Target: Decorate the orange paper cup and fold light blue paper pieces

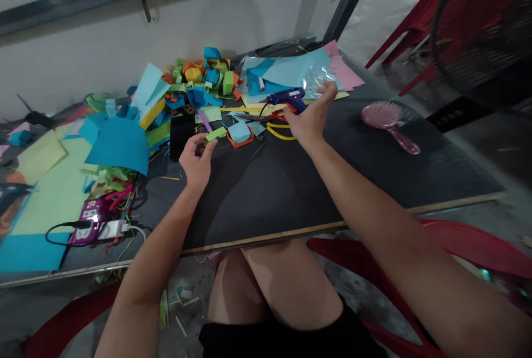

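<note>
My left hand (pixel 196 163) is closed, pinching a small green paper strip (pixel 216 134) between thumb and fingertips. Just right of it lies a small orange paper box (pixel 241 144) with a light blue paper piece (pixel 240 132) in it. My right hand (pixel 312 117) is open, thumb and fingers spread, close to a blue glue gun (pixel 287 96). Its thumb is by the red handle of a pair of scissors (pixel 254 118); whether it touches I cannot tell. Yellow looped handles (pixel 280 132) lie below. A purple stick (pixel 205 121) and a black phone (pixel 182 136) are near my left hand.
Folded paper boxes (pixel 208 78) are heaped at the back. Blue and pink sheets (pixel 295 70) lie behind the glue gun. A pink hairbrush (pixel 388 119) is on the right. Coloured paper (pixel 54 180) and a purple device with cables (pixel 92 219) occupy the left. A fan (pixel 482 31) stands beyond.
</note>
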Available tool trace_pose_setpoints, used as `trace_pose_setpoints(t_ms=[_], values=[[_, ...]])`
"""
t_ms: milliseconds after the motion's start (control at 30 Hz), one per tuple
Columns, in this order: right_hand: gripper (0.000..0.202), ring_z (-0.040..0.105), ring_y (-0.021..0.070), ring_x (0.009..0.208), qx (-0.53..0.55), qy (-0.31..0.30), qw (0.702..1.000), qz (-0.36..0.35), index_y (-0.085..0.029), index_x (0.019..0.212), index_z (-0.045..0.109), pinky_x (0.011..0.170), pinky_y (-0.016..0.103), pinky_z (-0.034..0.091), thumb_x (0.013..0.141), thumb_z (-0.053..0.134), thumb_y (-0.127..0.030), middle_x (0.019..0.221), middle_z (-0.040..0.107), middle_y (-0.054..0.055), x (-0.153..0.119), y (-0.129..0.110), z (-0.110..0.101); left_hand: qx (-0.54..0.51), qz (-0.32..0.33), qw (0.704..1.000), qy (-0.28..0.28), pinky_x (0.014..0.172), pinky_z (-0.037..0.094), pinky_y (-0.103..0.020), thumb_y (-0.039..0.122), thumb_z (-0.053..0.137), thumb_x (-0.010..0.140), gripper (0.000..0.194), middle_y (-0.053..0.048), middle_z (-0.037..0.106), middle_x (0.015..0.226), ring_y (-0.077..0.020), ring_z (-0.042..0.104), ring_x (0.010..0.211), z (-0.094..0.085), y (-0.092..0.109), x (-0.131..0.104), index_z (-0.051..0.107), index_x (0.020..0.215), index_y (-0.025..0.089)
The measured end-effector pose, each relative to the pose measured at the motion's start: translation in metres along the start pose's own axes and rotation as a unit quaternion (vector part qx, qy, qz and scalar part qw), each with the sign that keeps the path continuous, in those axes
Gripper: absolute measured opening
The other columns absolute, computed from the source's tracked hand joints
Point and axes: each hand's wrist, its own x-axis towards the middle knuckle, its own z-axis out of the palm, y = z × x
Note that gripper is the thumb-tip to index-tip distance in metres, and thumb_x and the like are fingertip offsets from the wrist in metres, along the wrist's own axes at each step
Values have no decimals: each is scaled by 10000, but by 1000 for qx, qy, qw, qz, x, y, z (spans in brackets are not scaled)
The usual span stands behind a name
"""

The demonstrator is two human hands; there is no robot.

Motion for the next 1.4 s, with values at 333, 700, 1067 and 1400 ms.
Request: trace_pose_setpoints(t_ms=[333,700,1067,1400], values=[[574,413,347,1311,-20,-280,923,-263,-235,1398,414,1081,568,323,866,537,-410,1447,480,105,-23,-59,-8,-20,-11,1000,18,652,491,-220,413,732,764,304,-27,688,848,-127,649,772,2,-5,1,653,958,193],[645,476,341,1284,-49,-365,887,-277,-164,1433,428,1073,521,398,843,583,-374,1389,535,142,-34,-66,7,-47,-23,997,52,636,508,-221,455,731,764,342,-33,689,870,-120,652,755,0,-9,8,640,968,196],[559,624,218,703,358,-344,865,74,-227,1121,505,561,351,505,830,382,-688,886,642,73,-42,-62,15,-52,-20,997,48,656,519,-233,419,721,774,311,-38,690,868,-128,657,772,-1,-12,8,635,974,196],[828,593,194,569,278,-382,867,156,-201,882,647,521,346,483,842,98,-818,708,625,72,-37,-77,0,-37,-13,999,19,660,499,-222,435,736,756,323,-34,697,852,-135,662,785,-1,-7,4,650,947,189]])
